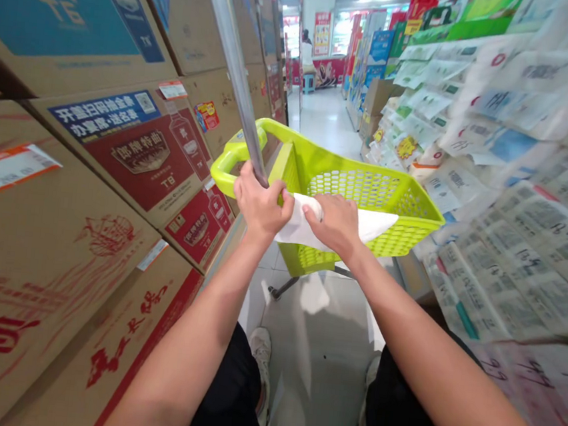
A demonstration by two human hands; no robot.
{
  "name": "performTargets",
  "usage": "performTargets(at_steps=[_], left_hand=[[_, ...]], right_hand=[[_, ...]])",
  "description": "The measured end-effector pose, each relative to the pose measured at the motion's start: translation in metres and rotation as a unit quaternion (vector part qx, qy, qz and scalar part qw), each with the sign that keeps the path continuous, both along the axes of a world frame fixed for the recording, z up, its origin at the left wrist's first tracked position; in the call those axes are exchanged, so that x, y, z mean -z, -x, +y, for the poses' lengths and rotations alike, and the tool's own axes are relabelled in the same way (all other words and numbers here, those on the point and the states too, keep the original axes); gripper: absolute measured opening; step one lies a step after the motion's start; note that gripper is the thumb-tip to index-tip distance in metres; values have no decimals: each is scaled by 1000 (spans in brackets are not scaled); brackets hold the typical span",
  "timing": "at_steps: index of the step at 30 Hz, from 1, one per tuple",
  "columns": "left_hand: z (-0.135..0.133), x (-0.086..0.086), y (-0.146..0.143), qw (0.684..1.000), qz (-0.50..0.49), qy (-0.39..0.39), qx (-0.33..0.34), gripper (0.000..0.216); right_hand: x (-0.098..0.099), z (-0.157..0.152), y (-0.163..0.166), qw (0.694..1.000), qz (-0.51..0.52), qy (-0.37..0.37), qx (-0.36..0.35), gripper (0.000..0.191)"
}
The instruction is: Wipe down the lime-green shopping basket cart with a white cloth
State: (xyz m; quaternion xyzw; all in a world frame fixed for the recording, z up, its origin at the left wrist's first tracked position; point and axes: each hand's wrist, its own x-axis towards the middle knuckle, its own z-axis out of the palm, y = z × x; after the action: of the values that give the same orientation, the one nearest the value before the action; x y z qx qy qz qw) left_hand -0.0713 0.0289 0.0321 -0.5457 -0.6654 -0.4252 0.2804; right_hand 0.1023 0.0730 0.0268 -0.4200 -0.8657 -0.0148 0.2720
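In front of me is a lime-green shopping basket cart (319,156) with perforated sides and a looped handle at its left end. My left hand (262,203) is closed around the lower part of a grey metal pole (238,61), close beside the handle. The pole leans up and to the left, out of view. My right hand (336,223) presses a white cloth (376,223) against the near rim of the basket, its fingers bent over it. The cloth stretches left towards my left thumb and hangs over the near side. Whether it is fabric or paper is unclear.
Stacked cardboard cartons (134,152) with price tags line the left side. Packs of tissue paper (513,128) are piled along the right. A caster (275,293) rests on the tiled floor (321,350) by my shoes. Down the aisle, a person (307,51) is near a blue stool (308,83).
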Motion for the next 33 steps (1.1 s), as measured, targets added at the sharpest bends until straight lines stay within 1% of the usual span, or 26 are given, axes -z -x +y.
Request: performTargets(at_steps=[3, 5, 9, 11, 13, 15, 18, 20, 23, 25, 26, 29, 33], left_hand=[[2, -1, 21, 1000, 11, 3, 2, 15], [3, -2, 36, 1000, 13, 1, 0, 14], [3, -4, 60, 1000, -5, -4, 13, 12], [3, -5, 65, 1000, -20, -5, 17, 12], [2, -5, 65, 999, -31, -11, 16, 11], [1, -5, 59, 999, -36, -19, 6, 8], [-4, -5, 43, 999, -34, -28, -5, 2], [-8, -4, 31, 999, -24, -33, 1, 2], [-12, -4, 15, 1000, -6, -26, 12, 8], [-13, -4, 11, 1000, -3, -10, 9, 11], [-13, -4, 10, 1000, -6, -1, 8, 13], [-11, -5, 17, 999, -27, 14, 13, 15], [-8, -6, 36, 999, -31, 11, 6, 23]], right_hand=[[3, 12, -8, 999, -36, 0, -5, 55], [7, 27, -26, 997, -70, 28, 36, 64], [15, 60, -68, 976, -117, 94, 156, 82], [18, 69, -84, 968, -125, 108, 188, 83], [21, 71, -90, 965, -127, 111, 199, 80], [22, 65, -84, 969, -119, 96, 194, 79], [20, 44, -57, 981, -86, 59, 164, 80], [16, 26, -31, 991, -53, 40, 116, 79], [8, 1, 4, 1000, 0, -4, 20, 75], [3, -9, 19, 999, 18, -32, -17, 71], [1, -11, 22, 999, 18, -37, -24, 70], [0, -4, 15, 1000, -18, -10, -8, 69], [7, 22, -19, 991, -87, 54, 88, 74]])
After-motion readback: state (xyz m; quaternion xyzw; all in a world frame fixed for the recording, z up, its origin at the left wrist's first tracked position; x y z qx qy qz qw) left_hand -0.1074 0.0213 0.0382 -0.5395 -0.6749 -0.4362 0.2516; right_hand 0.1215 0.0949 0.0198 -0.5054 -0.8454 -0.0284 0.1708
